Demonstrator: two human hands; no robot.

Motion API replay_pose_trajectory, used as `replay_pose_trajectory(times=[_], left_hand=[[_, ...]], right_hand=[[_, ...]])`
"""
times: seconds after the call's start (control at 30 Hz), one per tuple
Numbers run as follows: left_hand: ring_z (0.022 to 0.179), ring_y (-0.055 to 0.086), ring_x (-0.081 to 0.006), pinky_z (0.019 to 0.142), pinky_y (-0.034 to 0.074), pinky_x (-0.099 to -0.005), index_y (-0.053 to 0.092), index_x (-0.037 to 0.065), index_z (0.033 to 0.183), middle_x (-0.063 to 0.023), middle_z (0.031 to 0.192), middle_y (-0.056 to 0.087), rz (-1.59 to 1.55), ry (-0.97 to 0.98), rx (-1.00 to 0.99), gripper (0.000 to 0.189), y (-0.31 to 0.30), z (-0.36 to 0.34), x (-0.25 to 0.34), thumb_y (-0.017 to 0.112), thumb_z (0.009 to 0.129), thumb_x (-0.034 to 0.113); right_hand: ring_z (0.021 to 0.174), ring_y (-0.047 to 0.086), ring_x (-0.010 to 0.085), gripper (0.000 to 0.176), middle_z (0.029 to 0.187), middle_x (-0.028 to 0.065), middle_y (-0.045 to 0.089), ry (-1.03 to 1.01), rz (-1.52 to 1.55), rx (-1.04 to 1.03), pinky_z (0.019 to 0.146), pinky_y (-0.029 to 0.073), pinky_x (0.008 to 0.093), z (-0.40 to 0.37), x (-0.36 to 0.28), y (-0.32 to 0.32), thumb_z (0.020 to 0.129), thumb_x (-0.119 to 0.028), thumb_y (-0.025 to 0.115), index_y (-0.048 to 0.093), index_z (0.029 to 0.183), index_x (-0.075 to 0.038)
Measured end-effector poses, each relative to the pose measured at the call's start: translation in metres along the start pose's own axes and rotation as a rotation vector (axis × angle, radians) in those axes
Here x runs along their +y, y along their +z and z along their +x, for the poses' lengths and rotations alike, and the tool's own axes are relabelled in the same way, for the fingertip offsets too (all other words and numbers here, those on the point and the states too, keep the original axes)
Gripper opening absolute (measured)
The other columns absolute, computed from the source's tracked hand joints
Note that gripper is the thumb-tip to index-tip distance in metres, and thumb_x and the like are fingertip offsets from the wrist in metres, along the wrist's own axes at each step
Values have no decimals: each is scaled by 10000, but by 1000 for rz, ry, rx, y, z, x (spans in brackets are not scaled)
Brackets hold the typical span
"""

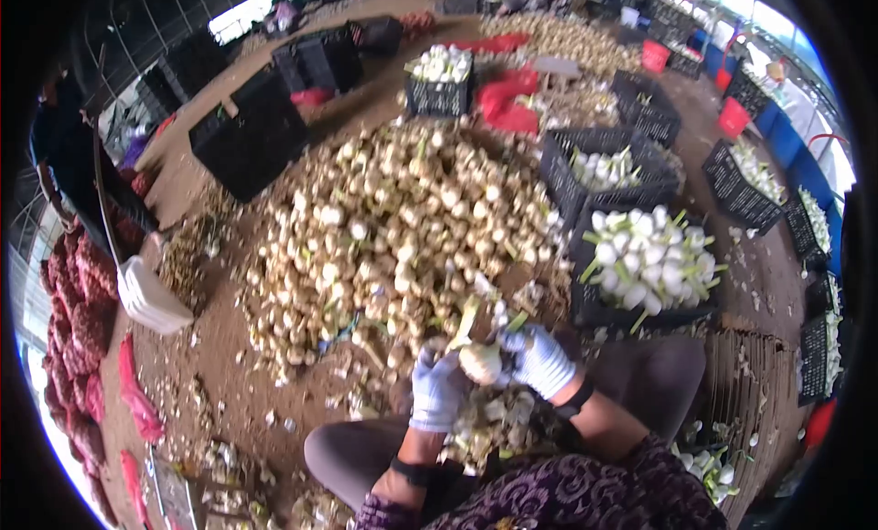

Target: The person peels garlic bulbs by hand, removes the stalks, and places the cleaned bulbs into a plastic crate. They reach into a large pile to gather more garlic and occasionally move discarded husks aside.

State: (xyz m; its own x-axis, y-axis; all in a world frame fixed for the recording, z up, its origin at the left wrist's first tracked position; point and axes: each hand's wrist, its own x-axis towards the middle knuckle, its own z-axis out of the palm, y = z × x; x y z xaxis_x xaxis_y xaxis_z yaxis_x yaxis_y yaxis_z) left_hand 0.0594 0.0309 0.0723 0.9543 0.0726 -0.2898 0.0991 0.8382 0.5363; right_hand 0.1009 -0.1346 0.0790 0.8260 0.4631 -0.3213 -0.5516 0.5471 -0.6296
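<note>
The left hand (437, 391) and right hand (543, 360), both in white gloves, pinch a pale bulb (481, 364) between them, just beyond the lap, by the near edge of the heap (393, 237). Its stem (468, 321) points away from the body, leaning slightly right. Right of the heap, a black crate (583, 301) holds white bulbs (645, 256), stems pointing various ways.

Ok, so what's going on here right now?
Someone seated beside a big pile of bulbs holds one pale bulb between their gloved left hand and right hand. Whiter bulbs with green stems fill a black crate to the right; another person stands far left near a white shovel.
</note>
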Motion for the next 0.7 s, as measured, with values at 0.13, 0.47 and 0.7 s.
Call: replay_pose_trajectory(times=[0.13, 0.47, 0.7], left_hand=[[759, 607, -181, 678, 518, -286, 554, 37, 974, -88, 855, 613, 91, 177, 49, 283, -4, 2, 13, 508, 744, -122], [705, 611, -168, 632, 513, -265, 542, 36, 908, -58, 763, 592, 86, 104, -201, 245, 5, -18, 41, 645, 686, 24], [566, 509, -161, 568, 468, -277, 563, 1, 824, -72, 726, 564, 200, 189, -235, 137, -9, -14, 49, 523, 710, 67]], right_hand=[[622, 586, 192, 90, 721, 33, 589, -43, -100, 222, 577, 497, 302, 14, 13, -16, 806, -138, 578, 578, 821, -50], [400, 391, 121, 225, 543, -19, 469, 69, 261, 476, 399, 305, 284, 22, -22, -29, 834, -321, 584, 540, 707, -140], [646, 507, 227, 271, 776, 70, 535, -39, 253, 506, 566, 420, 397, 14, -37, -37, 834, -355, 579, 513, 896, -100]])
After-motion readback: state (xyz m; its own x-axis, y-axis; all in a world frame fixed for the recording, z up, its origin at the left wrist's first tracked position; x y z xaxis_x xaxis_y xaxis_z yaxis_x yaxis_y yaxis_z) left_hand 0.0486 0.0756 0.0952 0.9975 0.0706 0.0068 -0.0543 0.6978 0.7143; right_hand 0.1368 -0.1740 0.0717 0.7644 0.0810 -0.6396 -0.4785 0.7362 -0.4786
